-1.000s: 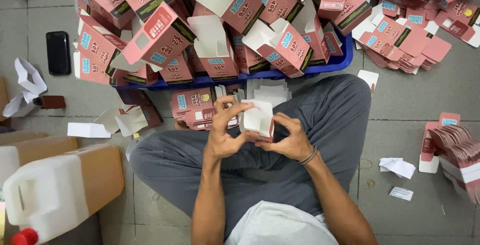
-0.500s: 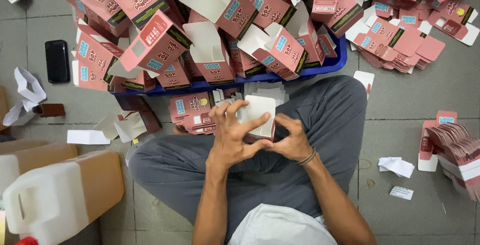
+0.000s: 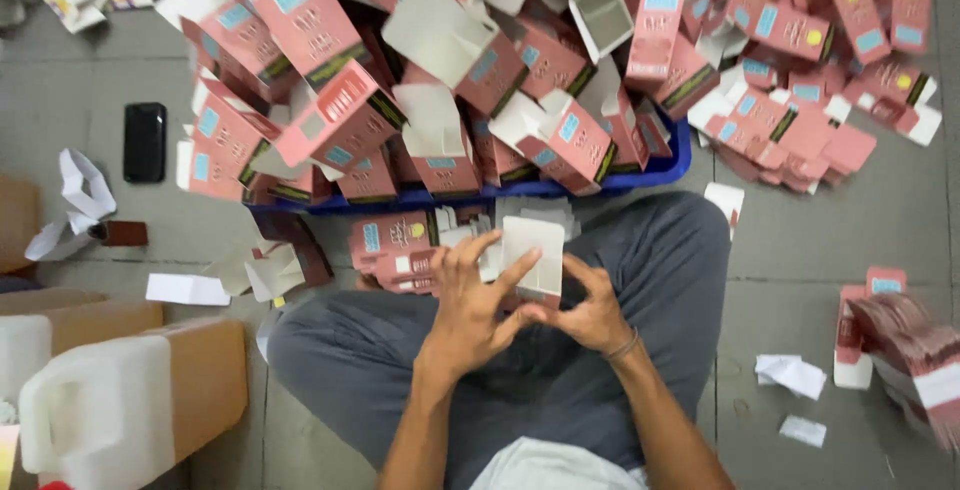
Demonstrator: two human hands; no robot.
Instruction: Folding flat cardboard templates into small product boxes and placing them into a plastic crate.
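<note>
Left hand [image 3: 470, 305] and right hand [image 3: 590, 315]: both grips clamped on a white carton [image 3: 533, 255] held over the lap, its lower edge hidden behind fingers | flat pink cartons [image 3: 395, 245] by the knee, partly covered | blue bin [image 3: 600, 180] mostly buried under a pink box heap [image 3: 480, 60], top cut off | phone [image 3: 144, 142] on floor | jug [image 3: 90, 420] cut off at the left edge.

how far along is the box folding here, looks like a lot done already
Done: a big heap of folded pink boxes overflows the blue bin. In hand: the left hand and right hand are shaping one white-sided box over the lap. Left: a stack of flat pink blanks on the floor and a few more by the knee.
</note>
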